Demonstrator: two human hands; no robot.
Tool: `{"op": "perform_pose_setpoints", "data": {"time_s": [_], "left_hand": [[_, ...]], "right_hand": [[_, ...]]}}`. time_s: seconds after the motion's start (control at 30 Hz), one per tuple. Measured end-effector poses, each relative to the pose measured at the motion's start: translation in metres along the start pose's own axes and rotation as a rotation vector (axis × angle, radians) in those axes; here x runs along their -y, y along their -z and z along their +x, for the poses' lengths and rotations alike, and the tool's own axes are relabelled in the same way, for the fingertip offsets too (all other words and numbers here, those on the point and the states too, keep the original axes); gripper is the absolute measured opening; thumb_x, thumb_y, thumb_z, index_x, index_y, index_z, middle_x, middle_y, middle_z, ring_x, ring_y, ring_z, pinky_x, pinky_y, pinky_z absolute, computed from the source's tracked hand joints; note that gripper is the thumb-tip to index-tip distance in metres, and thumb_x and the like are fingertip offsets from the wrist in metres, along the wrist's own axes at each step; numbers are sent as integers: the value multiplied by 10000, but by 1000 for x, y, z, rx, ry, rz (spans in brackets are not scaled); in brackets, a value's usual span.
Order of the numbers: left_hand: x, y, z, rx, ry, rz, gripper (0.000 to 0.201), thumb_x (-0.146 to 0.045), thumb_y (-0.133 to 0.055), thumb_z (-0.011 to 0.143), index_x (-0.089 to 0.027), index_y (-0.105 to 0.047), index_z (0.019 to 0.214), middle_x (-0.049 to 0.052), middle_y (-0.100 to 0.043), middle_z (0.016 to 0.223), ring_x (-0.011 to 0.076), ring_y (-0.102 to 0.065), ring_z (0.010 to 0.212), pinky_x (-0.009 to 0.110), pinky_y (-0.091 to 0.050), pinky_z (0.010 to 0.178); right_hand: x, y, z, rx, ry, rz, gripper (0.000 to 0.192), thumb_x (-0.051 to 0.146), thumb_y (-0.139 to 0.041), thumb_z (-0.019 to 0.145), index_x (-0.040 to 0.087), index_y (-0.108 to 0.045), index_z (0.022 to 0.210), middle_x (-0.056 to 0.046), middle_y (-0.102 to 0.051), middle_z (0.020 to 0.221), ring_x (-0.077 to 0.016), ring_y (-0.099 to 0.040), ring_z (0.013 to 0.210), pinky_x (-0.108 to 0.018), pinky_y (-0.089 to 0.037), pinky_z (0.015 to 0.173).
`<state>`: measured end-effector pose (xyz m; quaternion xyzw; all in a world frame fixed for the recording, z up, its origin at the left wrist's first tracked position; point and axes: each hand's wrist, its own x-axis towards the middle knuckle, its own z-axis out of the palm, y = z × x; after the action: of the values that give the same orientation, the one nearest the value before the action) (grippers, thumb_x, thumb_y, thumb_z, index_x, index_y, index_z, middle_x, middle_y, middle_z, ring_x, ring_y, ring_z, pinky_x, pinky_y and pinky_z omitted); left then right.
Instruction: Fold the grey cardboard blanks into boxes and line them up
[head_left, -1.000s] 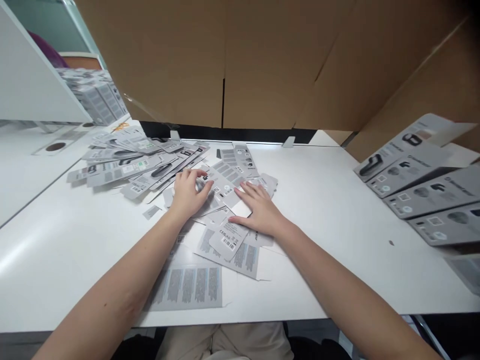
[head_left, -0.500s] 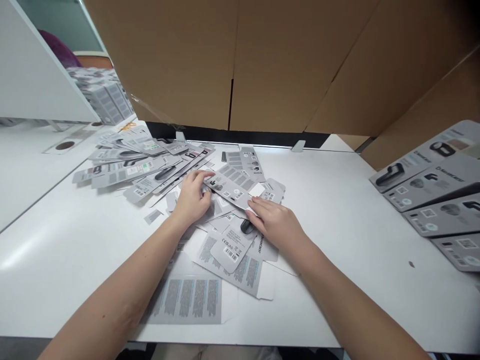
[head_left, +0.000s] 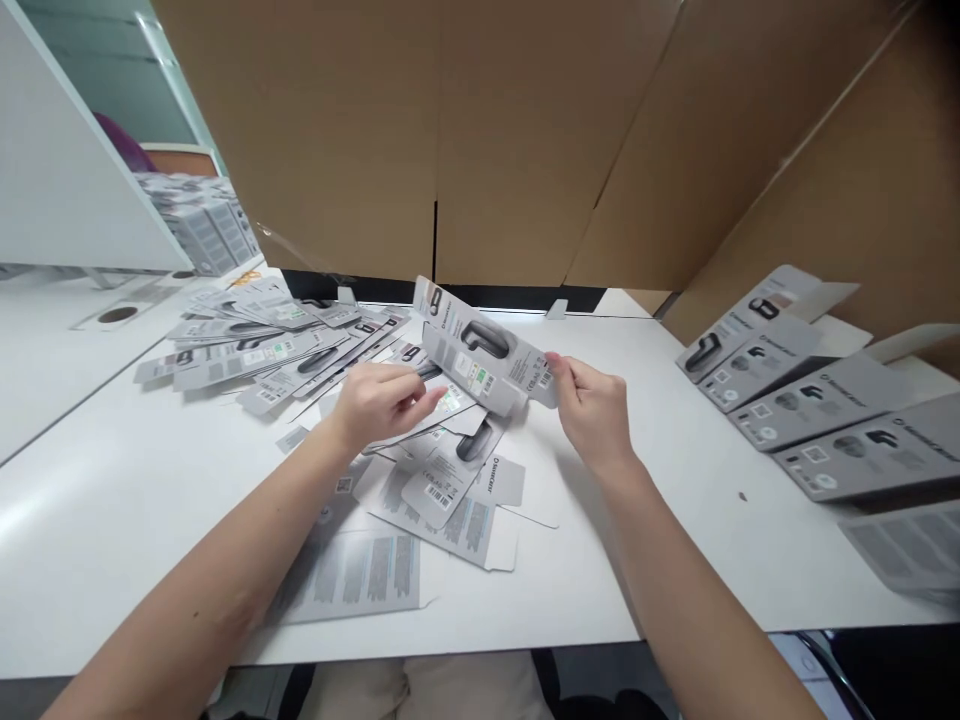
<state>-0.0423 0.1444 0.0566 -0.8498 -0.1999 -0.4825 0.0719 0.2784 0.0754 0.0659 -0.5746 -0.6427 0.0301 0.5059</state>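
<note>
A flat grey carton blank [head_left: 480, 352], printed with a dark product picture and barcodes, is lifted off the white table [head_left: 652, 560]. My right hand [head_left: 594, 410] pinches its right edge. My left hand [head_left: 379, 400] has fingers closed on another flat grey sheet [head_left: 431, 415] just below it. Under both hands lies a loose heap of more grey carton blanks [head_left: 442, 485], some face up, some showing striped backs.
A long spread of grey blanks [head_left: 255, 345] fans out at the left rear. Folded grey cartons [head_left: 817, 405] lie in a row at the right. A brown cardboard wall [head_left: 465, 130] stands behind the table. A white panel [head_left: 67, 190] and stacked boxes [head_left: 202, 225] are at far left.
My right hand has raised one carton blank from the heap, and it now tilts in the air. My left hand has shifted slightly and gripped a sheet below it.
</note>
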Motion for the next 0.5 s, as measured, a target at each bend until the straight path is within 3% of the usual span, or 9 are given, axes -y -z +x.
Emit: {"op": "perform_pose_setpoints", "data": {"time_s": [0.1,0.17,0.27,0.33,0.4,0.43,0.5], "left_hand": [[-8,2,12,-41,-200,-15,503,-469,-703,1148,-271,-575,704,-31,-570,559,149,-461,470,348,-338,503],[-15,2,22,-10,-152,-19,571,-530,-630,1156,-279,-538,651,-12,-534,538,169,-434,470,367,-340,511],[-24,1,38,123,213,-54,653,-613,-589,1145,-279,-472,596,17,-511,551,190,-438,526,376,-401,577],[-28,-2,45,195,615,-245,613,-717,-678,1099,-272,-609,684,41,-640,676,206,-549,630,365,-489,644],[-31,-9,45,232,1093,-612,574,-827,-778,1019,-261,-773,924,68,-771,889,228,-659,739,357,-558,664],[-32,-13,42,240,1201,-699,625,-882,-758,1008,-257,-781,1039,85,-798,978,246,-707,770,369,-593,652],[-36,-24,33,212,1294,-784,676,-896,-781,992,-247,-755,1178,126,-812,1173,267,-772,894,386,-655,700]], "right_hand": [[7,3,-6,-45,-154,106,875,1026,-493,1077,261,-467,654,25,-429,602,-154,-382,602,-338,-304,569],[9,0,-15,-65,-205,135,869,1053,-489,1051,271,-446,673,24,-428,614,-164,-407,615,-332,-321,571],[12,-6,-28,-97,-233,172,844,1041,-493,1057,290,-380,687,38,-376,618,-166,-390,617,-327,-329,565],[16,-8,-34,-110,-224,198,832,1022,-507,1068,296,-345,697,47,-344,627,-161,-361,616,-325,-319,558],[22,-8,-38,-137,-187,204,823,995,-529,1085,295,-323,705,56,-316,634,-153,-325,618,-324,-297,556],[26,-8,-39,-151,-159,204,820,979,-539,1094,293,-318,705,59,-305,637,-150,-308,620,-323,-290,557],[33,-5,-39,-161,-94,209,813,950,-541,1116,288,-315,701,60,-293,640,-145,-287,620,-322,-286,556]]}}
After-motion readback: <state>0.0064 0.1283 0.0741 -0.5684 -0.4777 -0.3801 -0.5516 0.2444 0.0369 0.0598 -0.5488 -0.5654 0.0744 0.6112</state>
